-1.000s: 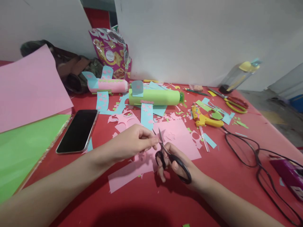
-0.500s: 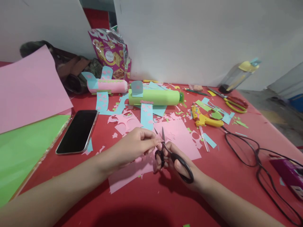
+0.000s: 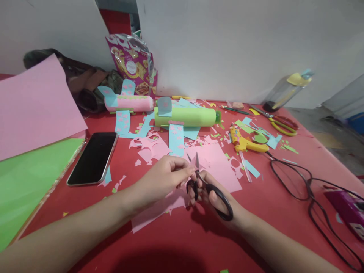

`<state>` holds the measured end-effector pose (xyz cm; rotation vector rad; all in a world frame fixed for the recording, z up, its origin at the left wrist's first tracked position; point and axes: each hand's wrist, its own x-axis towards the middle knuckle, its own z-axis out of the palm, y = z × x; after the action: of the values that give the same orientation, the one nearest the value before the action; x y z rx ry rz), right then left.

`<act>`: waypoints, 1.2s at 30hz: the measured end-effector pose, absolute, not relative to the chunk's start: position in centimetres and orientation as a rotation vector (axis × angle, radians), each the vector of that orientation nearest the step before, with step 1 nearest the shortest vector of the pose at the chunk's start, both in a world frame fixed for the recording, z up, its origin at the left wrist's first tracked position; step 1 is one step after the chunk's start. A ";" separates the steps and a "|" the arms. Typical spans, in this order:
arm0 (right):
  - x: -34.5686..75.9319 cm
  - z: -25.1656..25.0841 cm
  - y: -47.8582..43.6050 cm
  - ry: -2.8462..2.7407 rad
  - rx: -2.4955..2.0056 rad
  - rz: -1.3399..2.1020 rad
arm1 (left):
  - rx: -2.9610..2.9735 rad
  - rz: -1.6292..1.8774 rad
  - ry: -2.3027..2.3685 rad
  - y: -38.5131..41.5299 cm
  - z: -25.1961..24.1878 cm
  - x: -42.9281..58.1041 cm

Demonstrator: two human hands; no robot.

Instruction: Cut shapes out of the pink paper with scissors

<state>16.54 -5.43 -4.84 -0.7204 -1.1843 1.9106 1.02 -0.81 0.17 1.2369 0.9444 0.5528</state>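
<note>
My right hand grips black-handled scissors, blades slightly apart and pointing away from me. My left hand is closed in a pinch on a small pink paper piece held right at the blades. Both hands hover over pink paper sheets lying on the red table. Behind them lie a green paper-covered roll and a pink paper-covered roll, both with blue paper fins.
A black phone lies at the left beside large pink and green sheets. A yellow glue gun with black cable, yellow-handled scissors, a bottle, a snack bag and paper scraps surround the work.
Both hands have shifted slightly right and away from me with the scissors and pink piece. A few small pink scraps now lie near the phone.
</note>
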 end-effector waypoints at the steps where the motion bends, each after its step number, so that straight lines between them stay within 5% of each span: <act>1: 16.5 -4.9 -5.5 -1.192 -0.721 1.906 | 1.242 0.557 0.951 -0.8 0.2 1.0; 36: 16.7 -4.8 -5.2 -1.101 -0.691 1.910 | 1.212 0.561 0.940 -1.2 0.8 1.3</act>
<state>16.72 -5.25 -4.79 -0.6905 -1.1007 1.9104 1.34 -1.16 0.75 1.2122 0.9400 0.5612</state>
